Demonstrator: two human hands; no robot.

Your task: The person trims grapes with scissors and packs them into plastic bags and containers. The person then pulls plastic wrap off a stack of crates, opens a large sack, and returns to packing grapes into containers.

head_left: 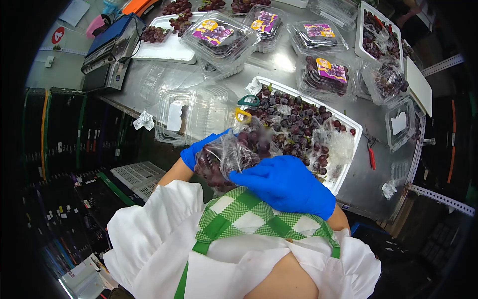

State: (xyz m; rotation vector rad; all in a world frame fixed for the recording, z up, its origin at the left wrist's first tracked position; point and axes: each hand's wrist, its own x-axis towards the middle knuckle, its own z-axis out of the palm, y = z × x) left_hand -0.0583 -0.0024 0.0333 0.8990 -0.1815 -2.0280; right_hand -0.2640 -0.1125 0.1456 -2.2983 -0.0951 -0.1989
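Note:
A clear plastic bag of red grapes (214, 162) is held up in front of my chest, over the near edge of the table. My left hand (191, 153), in a blue glove, supports the bag from its left side and underneath; most of its fingers are behind the bag. My right hand (286, 184), also gloved in blue, grips the plastic on the bag's right side with bent fingers. Just beyond, a white tray (351, 164) holds loose dark grapes (294, 119) and crumpled plastic. Scissors with green and yellow handles (244, 115) lie at the tray's left rim.
Labelled clamshell boxes of grapes (326, 74) stand across the table's back. Open clear boxes (209, 112) lie to the left. Red-handled snips (371, 154) rest right of the tray. A scale (107, 62) sits at the left edge; dark crates (55, 129) stand below.

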